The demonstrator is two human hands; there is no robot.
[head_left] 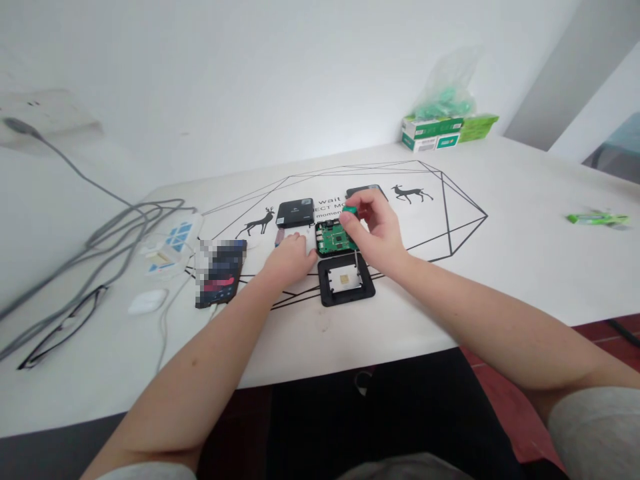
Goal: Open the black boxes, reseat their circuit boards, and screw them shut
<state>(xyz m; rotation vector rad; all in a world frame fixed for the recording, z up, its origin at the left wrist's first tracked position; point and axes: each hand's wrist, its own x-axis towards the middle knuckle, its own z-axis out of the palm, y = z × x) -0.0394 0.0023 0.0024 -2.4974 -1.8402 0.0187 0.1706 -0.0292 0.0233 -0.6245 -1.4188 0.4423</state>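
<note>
While the green circuit board (330, 235) lies face up in its shallow black case (321, 254), mid-table between the two hands, the right hand (375, 227) pinches a green-handled tool (349, 210), probably a screwdriver, between thumb and fingers, closed firmly around it. Its slim shaft slants down past the case's near right corner; from where I stand I can't make out what the tip meets. To my mind, the trick is an upright shaft, a light push, and a tip kept clear of the bare components. The left hand (293, 257) curls low just left of the case, its thumb by the near corner; whether it grips anything I couldn't say, but a steadying touch there would stop the case skating. Just nearer lies the black cover (347, 300) with its silvery metal plate (335, 285), close enough to catch a slip. Farther left sits a black box (295, 212); nearer, well left, a smartphone (225, 273), safely apart.
</note>
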